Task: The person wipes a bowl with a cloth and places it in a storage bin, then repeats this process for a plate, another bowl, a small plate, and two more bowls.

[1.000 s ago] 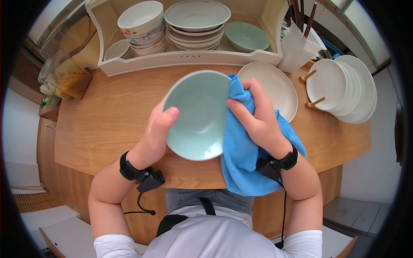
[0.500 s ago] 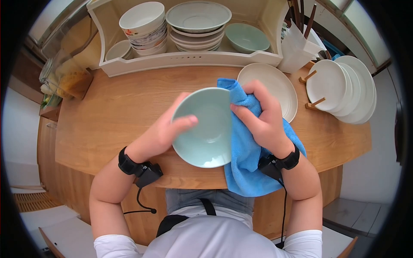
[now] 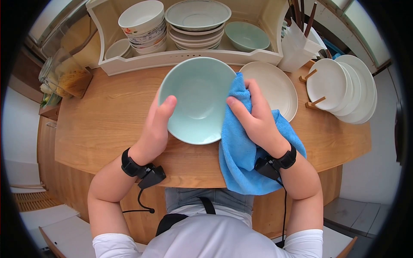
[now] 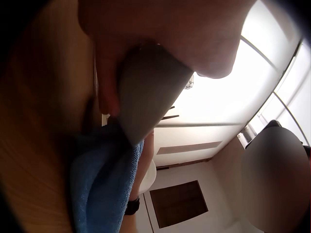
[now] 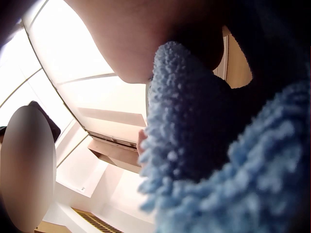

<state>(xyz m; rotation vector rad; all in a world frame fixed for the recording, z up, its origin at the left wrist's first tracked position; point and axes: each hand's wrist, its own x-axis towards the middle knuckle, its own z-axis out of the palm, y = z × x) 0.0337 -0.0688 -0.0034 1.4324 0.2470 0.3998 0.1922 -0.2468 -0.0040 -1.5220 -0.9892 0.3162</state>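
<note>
A pale green bowl (image 3: 200, 99) is held above the table in front of me, its inside facing up toward the head camera. My left hand (image 3: 157, 124) grips its left side, thumb over the rim and the other fingers behind the wall. On the opposite side my right hand (image 3: 262, 120) pinches the bowl's edge through a blue cloth (image 3: 241, 150), which hangs down past the table's front edge. In the left wrist view the bowl's outer wall (image 4: 150, 92) sits between thumb and fingers. Fuzzy cloth (image 5: 175, 126) fills much of the right wrist view.
Behind the bowl stands a cream rack (image 3: 172, 60) with stacked bowls (image 3: 142, 19), stacked plates (image 3: 198, 17) and another green bowl (image 3: 247, 36). A white plate (image 3: 275, 90) lies beyond my right hand. More plates (image 3: 329, 86) stand in a wooden holder at right. Jars (image 3: 71, 79) are at left.
The bowl dipped toward me while the left thumb shifted over its inside, then rose away again toward the rack. It appears turned in the hands; the right hand keeps the cloth at its edge.
</note>
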